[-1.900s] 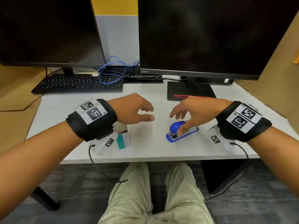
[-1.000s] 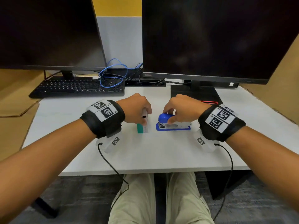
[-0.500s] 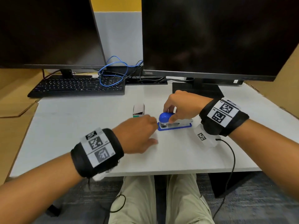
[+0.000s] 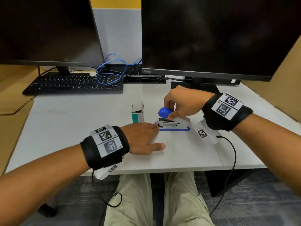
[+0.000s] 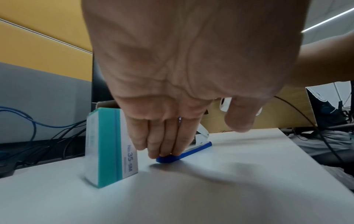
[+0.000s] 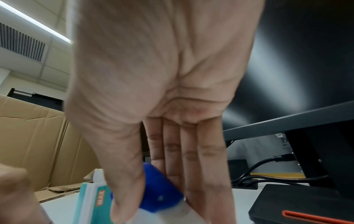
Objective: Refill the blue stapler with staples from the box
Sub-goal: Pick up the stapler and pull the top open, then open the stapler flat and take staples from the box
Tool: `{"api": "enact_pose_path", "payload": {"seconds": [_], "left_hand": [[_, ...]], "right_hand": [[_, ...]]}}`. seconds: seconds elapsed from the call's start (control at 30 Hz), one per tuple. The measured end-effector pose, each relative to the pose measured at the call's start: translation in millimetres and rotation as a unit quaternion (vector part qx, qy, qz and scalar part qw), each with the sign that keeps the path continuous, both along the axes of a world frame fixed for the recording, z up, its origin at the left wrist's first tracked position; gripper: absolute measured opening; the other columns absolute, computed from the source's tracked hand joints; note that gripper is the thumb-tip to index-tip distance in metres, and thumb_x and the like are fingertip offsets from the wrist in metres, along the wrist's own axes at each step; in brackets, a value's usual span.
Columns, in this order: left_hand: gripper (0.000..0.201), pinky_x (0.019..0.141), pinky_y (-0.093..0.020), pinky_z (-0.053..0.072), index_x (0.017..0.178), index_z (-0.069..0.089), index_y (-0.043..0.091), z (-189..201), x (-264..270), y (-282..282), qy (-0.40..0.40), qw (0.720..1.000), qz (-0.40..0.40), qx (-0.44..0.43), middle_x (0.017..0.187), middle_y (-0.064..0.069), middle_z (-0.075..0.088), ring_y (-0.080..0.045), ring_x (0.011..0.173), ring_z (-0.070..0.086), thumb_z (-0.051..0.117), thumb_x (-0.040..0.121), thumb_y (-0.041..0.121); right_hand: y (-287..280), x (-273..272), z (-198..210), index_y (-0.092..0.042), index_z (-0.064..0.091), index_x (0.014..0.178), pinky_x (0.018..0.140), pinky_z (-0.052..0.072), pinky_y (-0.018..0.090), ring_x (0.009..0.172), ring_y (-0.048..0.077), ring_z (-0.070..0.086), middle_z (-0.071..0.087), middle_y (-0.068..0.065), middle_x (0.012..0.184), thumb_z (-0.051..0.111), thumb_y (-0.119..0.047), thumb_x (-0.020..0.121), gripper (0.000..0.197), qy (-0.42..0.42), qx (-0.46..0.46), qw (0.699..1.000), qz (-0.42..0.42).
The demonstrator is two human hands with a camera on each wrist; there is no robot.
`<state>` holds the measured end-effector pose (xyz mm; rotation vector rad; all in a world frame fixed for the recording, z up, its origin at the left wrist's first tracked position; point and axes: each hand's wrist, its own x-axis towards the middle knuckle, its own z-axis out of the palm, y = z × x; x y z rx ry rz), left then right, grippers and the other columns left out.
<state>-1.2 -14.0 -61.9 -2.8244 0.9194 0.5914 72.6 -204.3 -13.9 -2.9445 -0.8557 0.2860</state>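
The right hand (image 4: pixel 180 103) came in from the right side, wrist up off the desk (image 4: pixel 81 128). Its thumb and fingers (image 6: pixel 191 159) were curled round the blue top of the stapler (image 4: pixel 174 123) and held that top lifted. The top was tipped up, and the metal track under it showed. The stapler's blue base lay flat on the desk, right under this hand.

The left hand (image 4: pixel 143 137) lay low over the desk, palm down, with its fingers (image 5: pixel 164 139) straight and close together. It gripped nothing. The fingertips pressed on the front tip of the stapler's base. The thumb stuck out to the side, toward the near edge of the desk, and touched nothing.

The box (image 4: pixel 138 113) of staples stood up on its end just past the left hand's fingers, a little to their left. Its top flap was open. The box stood very near the stapler's front end, with a thin gap between them.

To the left of the left hand there was a lot of bare desk. Past both hands were a black keyboard (image 4: pixel 73 84), blue cables (image 4: pixel 112 72) and two dark screens (image 4: pixel 211 35). The stand of the right screen sat close behind the right hand. The near edge of the desk ran just under the left wrist.
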Motion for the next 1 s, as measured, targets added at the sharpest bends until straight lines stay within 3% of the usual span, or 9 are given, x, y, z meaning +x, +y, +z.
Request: {"api": "enact_pose_path", "payload": {"seconds": [0.13,0.23,0.3,0.5,0.67,0.77,0.83,0.93,1.0], "left_hand": [[0.079,0.100,-0.048,0.044,0.125,0.053,0.018,7,13,-4,0.009,1.000,-0.002,0.029,0.130,-0.009,0.055,-0.028,0.117,0.051,0.015,0.084,0.074],[0.068,0.095,-0.047,0.046,0.109,0.060,0.018,17,19,-9,0.025,0.999,-0.003,0.038,0.087,0.000,0.050,-0.025,0.101,0.052,0.018,0.089,0.068],[0.067,0.095,-0.047,0.046,0.107,0.063,0.018,23,23,-11,0.029,0.999,-0.006,0.043,0.074,0.006,0.042,-0.024,0.095,0.051,0.019,0.090,0.066],[0.074,0.098,-0.047,0.045,0.117,0.063,0.017,28,31,-13,0.052,0.997,-0.007,0.059,0.075,0.007,0.043,-0.024,0.096,0.050,0.016,0.089,0.068],[0.074,0.100,-0.047,0.043,0.115,0.063,0.014,29,30,-13,0.054,0.997,-0.010,0.062,0.075,0.005,0.045,-0.026,0.102,0.047,0.016,0.091,0.066],[0.073,0.098,-0.046,0.044,0.117,0.063,0.014,29,29,-12,0.054,0.997,-0.009,0.050,0.074,0.005,0.048,-0.025,0.098,0.049,0.017,0.091,0.065],[0.071,0.098,-0.045,0.045,0.116,0.064,0.015,30,29,-12,0.051,0.998,-0.008,0.045,0.078,0.002,0.051,-0.024,0.097,0.049,0.019,0.091,0.065],[0.067,0.101,-0.044,0.043,0.119,0.064,0.018,29,30,-12,0.040,0.998,-0.006,0.049,0.098,-0.007,0.058,-0.025,0.106,0.049,0.022,0.092,0.063],[0.066,0.102,-0.043,0.042,0.119,0.064,0.018,29,30,-12,0.042,0.997,-0.010,0.056,0.098,-0.008,0.057,-0.026,0.106,0.047,0.022,0.093,0.062]], "right_hand": [[-10,-3,10,-0.029,0.058,0.116,0.078,0.051,0.031,0.084,0.011,0.062,0.069,-0.005,0.094,0.074,-0.033,0.082,0.037,0.012,0.037,0.999,0.007],[-21,-9,16,-0.038,0.052,0.122,0.083,0.054,0.033,0.087,0.016,0.067,0.069,0.000,0.101,0.073,-0.026,0.084,0.045,0.030,0.053,0.998,0.016],[-28,-12,19,-0.037,0.056,0.117,0.084,0.057,0.036,0.087,0.017,0.069,0.068,0.001,0.105,0.073,-0.025,0.084,0.039,0.022,0.062,0.998,0.017],[-58,-16,29,-0.029,0.058,0.102,0.077,0.059,0.031,0.082,0.014,0.070,0.071,-0.004,0.098,0.078,-0.018,0.077,0.034,-0.005,0.092,0.996,-0.022],[-86,-12,34,-0.029,0.057,0.085,0.073,0.060,0.031,0.078,0.012,0.070,0.070,-0.007,0.086,0.085,-0.022,0.072,0.032,-0.004,0.050,0.997,-0.063],[-102,-10,28,-0.025,0.060,0.080,0.067,0.056,0.025,0.074,0.009,0.067,0.068,-0.007,0.083,0.087,-0.024,0.069,0.029,0.011,0.011,0.996,-0.082],[-110,-8,17,-0.026,0.062,0.078,0.072,0.059,0.029,0.076,0.007,0.067,0.070,-0.010,0.082,0.088,-0.023,0.067,0.028,0.035,-0.022,0.995,-0.086],[-115,-5,-8,-0.026,0.064,0.075,0.075,0.060,0.035,0.075,0.009,0.069,0.072,-0.011,0.077,0.089,-0.023,0.061,0.029,0.057,-0.049,0.993,-0.096],[-115,-4,-22,-0.025,0.064,0.074,0.074,0.060,0.035,0.073,0.009,0.069,0.072,-0.010,0.076,0.090,-0.023,0.060,0.030,0.060,-0.048,0.993,-0.095]]}}
